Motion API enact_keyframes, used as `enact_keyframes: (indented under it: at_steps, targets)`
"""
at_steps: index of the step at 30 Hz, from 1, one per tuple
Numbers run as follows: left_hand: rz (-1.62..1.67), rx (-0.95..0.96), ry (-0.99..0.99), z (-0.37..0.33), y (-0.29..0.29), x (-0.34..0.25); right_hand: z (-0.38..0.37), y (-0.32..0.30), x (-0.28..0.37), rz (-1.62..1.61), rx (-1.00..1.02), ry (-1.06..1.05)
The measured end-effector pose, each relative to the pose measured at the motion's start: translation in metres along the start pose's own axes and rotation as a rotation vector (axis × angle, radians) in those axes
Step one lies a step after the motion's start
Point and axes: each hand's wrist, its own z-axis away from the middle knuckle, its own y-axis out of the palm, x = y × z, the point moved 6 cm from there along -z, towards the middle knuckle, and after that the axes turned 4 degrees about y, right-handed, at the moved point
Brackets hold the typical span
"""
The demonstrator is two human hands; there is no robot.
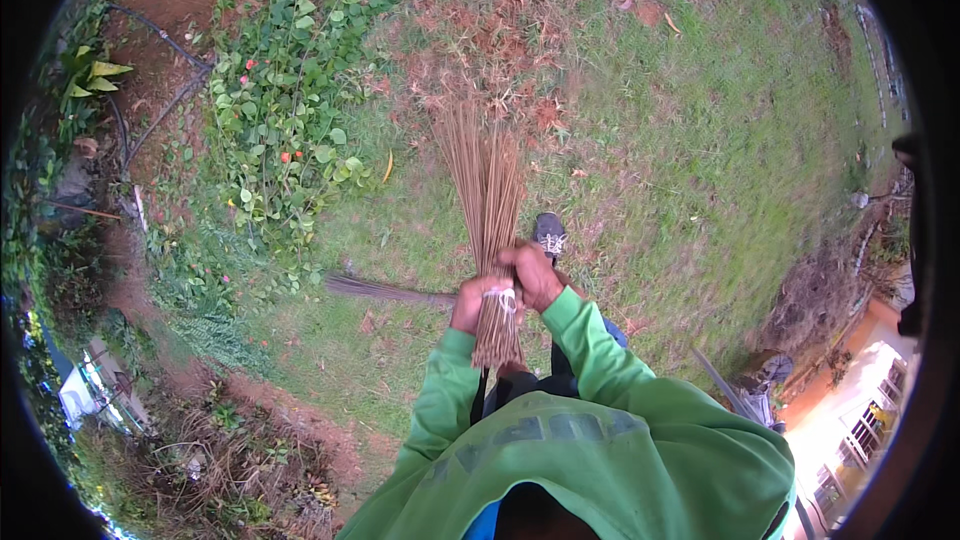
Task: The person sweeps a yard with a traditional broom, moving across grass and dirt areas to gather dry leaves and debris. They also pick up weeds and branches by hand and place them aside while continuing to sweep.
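Note:
A stick broom (487, 190), a bundle of thin brown stalks, points away from me with its tips fanned out. White string (503, 298) ties it near its butt end. My left hand (470, 304) is wrapped round the bundle beside the string. Just above the string, my right hand (537, 278) is closed against the right side of the stalks; its fingers are slightly blurred. To the left of my hands, a second, darker stick broom (385, 288) lies on the grass, its near end hidden behind my left hand.
Dry leaves and straw (500, 40) are scattered beyond the broom tips. A leafy plant with red flowers (290, 110) grows to the left. My dark shoe (549, 233) stands on the grass (680, 180). Dry brush (240, 450) lies lower left, a building (855, 420) lower right.

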Motion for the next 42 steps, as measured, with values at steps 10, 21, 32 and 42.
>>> enact_keyframes:
  at_steps: [10, 21, 32, 42]
  targets:
    - [0.204, -0.248, -0.029, 0.002, -0.008, 0.04, -0.071, -0.059, -0.086, 0.488, -0.164, 0.126]
    - [0.124, -0.078, -0.084, 0.027, 0.05, -0.012, 0.015, -0.006, 0.036, 0.254, -0.191, -0.158]
    - [-0.189, 0.021, 0.072, -0.12, 0.122, -0.124, -0.068, -0.033, 0.166, 0.21, -0.128, -0.257]
    - [-0.09, -0.096, -0.087, 0.016, 0.08, -0.009, -0.004, -0.043, 0.016, -0.077, -0.01, 0.069]
